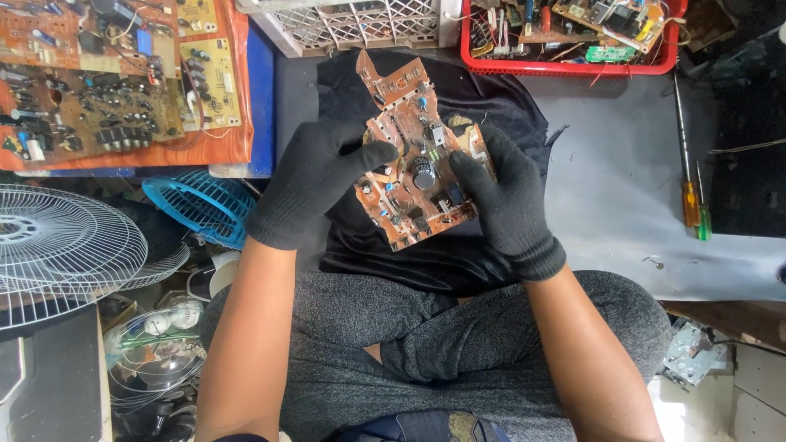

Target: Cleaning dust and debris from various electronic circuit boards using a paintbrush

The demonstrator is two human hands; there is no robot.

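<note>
two gloved hands clamp brown circuit board (pixel 413 164): left hand (pixel 315 176) thumb on top, right hand (pixel 503 196) fingers curled round edge.

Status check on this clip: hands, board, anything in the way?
Left hand and right hand, both gloved, grip the brown circuit board by its sides. Board held over black cloth. Nothing blocking it.

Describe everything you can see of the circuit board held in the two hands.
The board is brown-orange, flat and irregular in outline, with a narrower part toward the top. It carries a dark cylindrical capacitor near the middle and many small parts. It is held tilted above a black cloth, component side up. The gloved left hand holds its left edge, thumb on top; the gloved right hand holds its right edge.
</note>
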